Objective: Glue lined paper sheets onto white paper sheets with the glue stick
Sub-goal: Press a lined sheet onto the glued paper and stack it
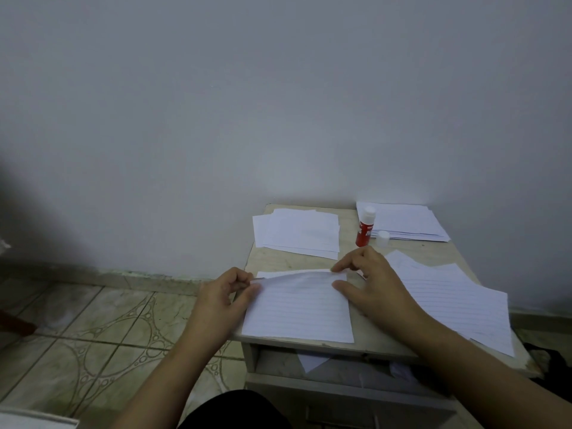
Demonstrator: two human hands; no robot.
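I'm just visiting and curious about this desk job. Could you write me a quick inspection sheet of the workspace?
Surface: small pale table against a wall, worn front edge.
Job's things: lined sheet over a white sheet, far edge lifted; uncapped glue stick upright, cap beside it; white stack; lined sheets; far-right stack.
Clutter: paper scraps in the shelf below.
Hands: left hand and right hand pinch the lined sheet's far corners.
Cables: nothing seen.
Surroundings: patterned tile floor, plain wall.
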